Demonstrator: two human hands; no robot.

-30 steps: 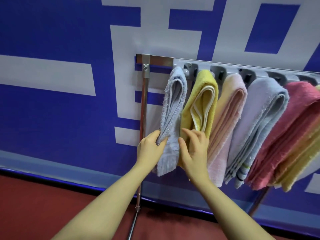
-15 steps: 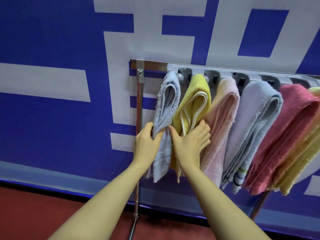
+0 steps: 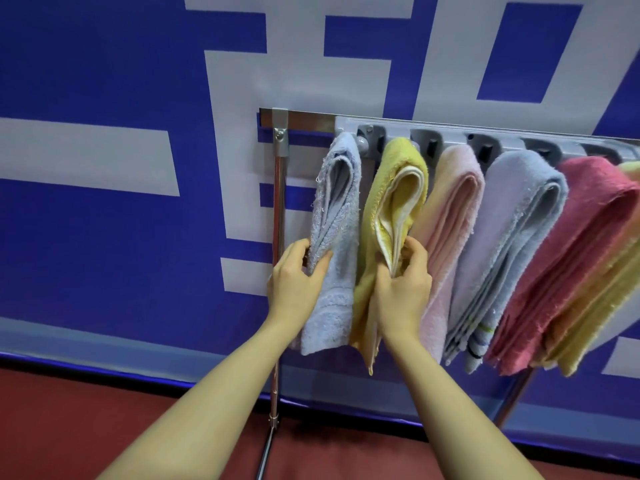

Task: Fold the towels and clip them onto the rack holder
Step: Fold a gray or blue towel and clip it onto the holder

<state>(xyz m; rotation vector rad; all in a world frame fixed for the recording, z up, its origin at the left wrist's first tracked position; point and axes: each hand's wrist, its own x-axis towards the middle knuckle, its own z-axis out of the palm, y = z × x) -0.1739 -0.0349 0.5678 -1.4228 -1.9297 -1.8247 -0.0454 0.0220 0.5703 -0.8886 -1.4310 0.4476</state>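
**Both hands grip hanging towels**

Left hand (image 3: 296, 282) pinches the pale blue towel (image 3: 334, 244) between thumb and fingers; right hand (image 3: 403, 289) curls its fingers round the folds of the yellow towel (image 3: 393, 209) just beside it. Both towels hang folded from the grey clip rack holder (image 3: 450, 140) on its metal stand (image 3: 278, 202), alongside pink (image 3: 450, 216), light blue (image 3: 512, 230) and rose (image 3: 575, 251) towels.

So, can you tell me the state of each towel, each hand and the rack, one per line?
Grey-blue towel: folded, hanging, gripped by left hand.
Yellow towel: folded, hanging, pinched by right hand.
Pink towel: folded, hanging, untouched.
Light blue towel: folded, hanging.
Red towel: folded, hanging.
Rack: upright, holding the towels.
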